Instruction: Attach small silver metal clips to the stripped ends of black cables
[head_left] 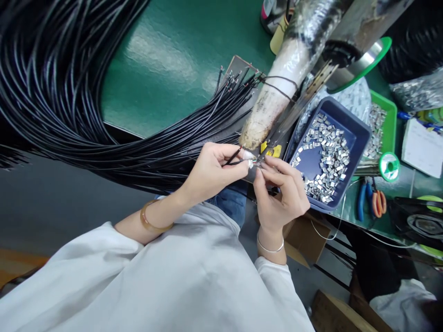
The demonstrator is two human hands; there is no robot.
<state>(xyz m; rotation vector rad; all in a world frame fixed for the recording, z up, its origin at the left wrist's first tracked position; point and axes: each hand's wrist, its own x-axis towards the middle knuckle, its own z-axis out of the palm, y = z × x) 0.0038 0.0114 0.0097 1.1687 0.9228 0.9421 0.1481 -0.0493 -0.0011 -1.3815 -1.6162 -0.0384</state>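
My left hand [218,168] pinches the end of a black cable [232,157], whose thin coloured wires point toward my right hand. White wraps show on the thumb and forefinger tips. My right hand [282,189] is closed at the fingertips beside those wires; what it grips is too small to make out. Both hands are close together, just below a white wrapped tube [270,101] and a yellow part [271,149]. A big bundle of black cables [166,154] runs behind my left hand, its stripped ends fanned out near the tube.
To the right, a dark blue tray [358,127] holds many small metal pieces, with a green tray [389,108] behind it. Pliers [378,203], a solder spool [389,167] and paper [427,147] lie on the green table [166,60]. A cardboard box [306,237] stands below.
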